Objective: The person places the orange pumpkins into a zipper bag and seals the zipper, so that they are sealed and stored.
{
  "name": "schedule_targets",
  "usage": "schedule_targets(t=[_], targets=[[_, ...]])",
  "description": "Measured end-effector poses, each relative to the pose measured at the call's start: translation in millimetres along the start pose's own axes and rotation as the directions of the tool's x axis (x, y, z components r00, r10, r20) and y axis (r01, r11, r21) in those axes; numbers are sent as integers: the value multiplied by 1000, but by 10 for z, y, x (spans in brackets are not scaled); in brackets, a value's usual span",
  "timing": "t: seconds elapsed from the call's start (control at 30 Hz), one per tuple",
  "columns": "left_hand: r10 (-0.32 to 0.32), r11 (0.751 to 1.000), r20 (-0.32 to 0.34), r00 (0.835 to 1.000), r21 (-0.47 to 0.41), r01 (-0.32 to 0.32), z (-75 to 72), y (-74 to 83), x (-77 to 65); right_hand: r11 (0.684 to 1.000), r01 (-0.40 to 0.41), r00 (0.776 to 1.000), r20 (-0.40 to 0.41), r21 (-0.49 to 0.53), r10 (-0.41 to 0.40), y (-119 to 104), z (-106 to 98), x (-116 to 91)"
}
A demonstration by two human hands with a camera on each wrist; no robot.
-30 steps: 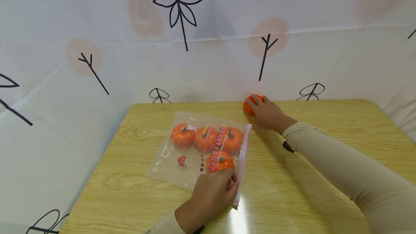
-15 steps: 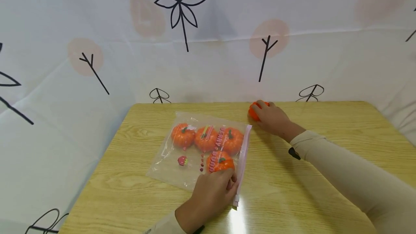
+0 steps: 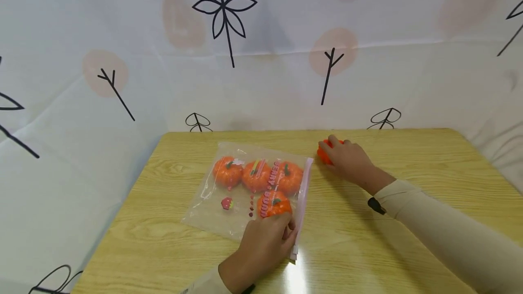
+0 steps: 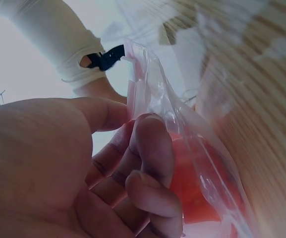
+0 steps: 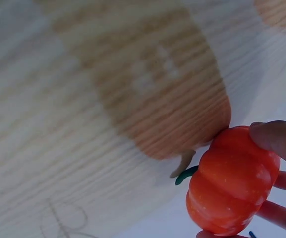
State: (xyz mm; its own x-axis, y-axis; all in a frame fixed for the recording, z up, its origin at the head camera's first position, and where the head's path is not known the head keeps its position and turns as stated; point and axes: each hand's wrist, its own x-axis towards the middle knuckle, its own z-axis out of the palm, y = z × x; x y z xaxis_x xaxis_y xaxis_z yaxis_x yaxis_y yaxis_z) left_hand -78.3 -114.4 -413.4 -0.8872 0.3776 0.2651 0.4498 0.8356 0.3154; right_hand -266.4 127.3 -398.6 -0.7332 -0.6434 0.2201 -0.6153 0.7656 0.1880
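A clear zip bag [image 3: 241, 149] with pink print lies on the table, several small orange toy pumpkins [image 3: 227, 172] inside it. My left hand [image 3: 265, 242] pinches the bag's pink zip edge at its near right corner; the left wrist view shows thumb and forefinger on the bag's rim [image 4: 138, 84]. At the back of the table my right hand [image 3: 347, 160] grips another toy pumpkin [image 5: 234, 181], its green stem [image 5: 186, 174] pointing away from the palm. Fingers and thumb curl round its sides, covering much of it in the head view.
The wooden table [image 3: 367, 239] reaches back to a white cloth [image 3: 265, 90] printed with black flowers and twigs, which also hangs along the left side. Light glares off the tabletop near the bag's lower right corner.
My right hand has drawn the pumpkin from the table's back edge a little toward me and to the right. The left hand and the bag stay in place.
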Motion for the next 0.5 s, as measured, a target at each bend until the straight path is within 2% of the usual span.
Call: schedule_targets(t=[0.2, 0.5], targets=[[5, 1000, 13, 1000, -3, -5, 5, -2, -1, 1000, 14, 999, -31, -21, -15, -39, -20, -169], [19, 1000, 7, 1000, 5, -19, 11, -7, -12, 1000, -2, 998, -55, 28, 4, -95, -72, -351]])
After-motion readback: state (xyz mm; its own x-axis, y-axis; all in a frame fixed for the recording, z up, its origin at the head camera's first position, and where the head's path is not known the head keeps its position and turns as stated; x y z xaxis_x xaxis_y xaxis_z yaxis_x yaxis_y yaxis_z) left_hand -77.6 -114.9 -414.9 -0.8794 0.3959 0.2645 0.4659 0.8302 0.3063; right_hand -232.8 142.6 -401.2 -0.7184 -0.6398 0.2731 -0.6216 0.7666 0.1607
